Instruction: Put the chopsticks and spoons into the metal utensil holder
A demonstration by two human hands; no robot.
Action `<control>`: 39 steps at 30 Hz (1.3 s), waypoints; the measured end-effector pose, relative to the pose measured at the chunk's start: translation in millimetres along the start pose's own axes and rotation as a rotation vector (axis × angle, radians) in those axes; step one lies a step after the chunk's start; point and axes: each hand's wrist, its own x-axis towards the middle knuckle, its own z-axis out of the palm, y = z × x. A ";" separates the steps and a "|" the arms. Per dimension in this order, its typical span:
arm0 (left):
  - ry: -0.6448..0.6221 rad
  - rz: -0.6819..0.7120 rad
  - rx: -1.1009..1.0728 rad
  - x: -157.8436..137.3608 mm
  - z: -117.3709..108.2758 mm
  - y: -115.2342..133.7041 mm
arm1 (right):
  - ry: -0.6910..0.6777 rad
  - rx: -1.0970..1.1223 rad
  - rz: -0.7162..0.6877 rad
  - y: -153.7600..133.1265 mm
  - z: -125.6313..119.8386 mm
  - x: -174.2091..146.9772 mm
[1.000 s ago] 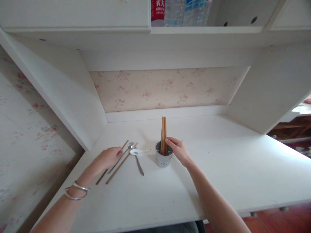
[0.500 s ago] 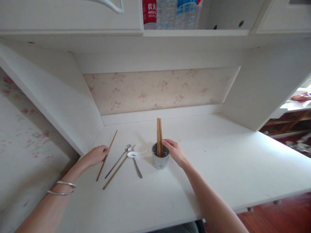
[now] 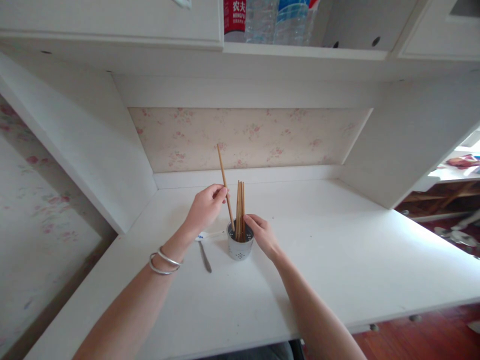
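Note:
My left hand is closed around one wooden chopstick, which stands tilted with its lower end inside a grey perforated metal utensil holder. Several more chopsticks lean together upright in that holder. At its right rim, my right hand is closed, fingertips against the rim and close beside the upright chopsticks. Left of the holder lies a white porcelain spoon, partly covered by my left hand. A metal utensil's handle shows below it; my left arm hides its other end.
The white tabletop runs under everything, with a side panel at the left. Overhead, a shelf holds several plastic bottles. A floral back panel is behind the table.
My left hand has lifted a chopstick from the tabletop and moved it right, so its lower end is in the holder. The right hand stays at the rim.

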 end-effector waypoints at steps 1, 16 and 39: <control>-0.001 -0.003 0.050 -1.2 5.6 -5.3 | 0.005 -0.006 -0.007 0.6 0.1 0.5; -0.123 0.048 0.264 -37.2 38.8 -44.6 | 0.057 -0.045 0.008 3.1 -0.6 -0.2; -0.182 -0.169 -0.717 -91.3 60.9 -47.2 | 0.443 -0.289 -0.428 -35.1 14.6 -21.1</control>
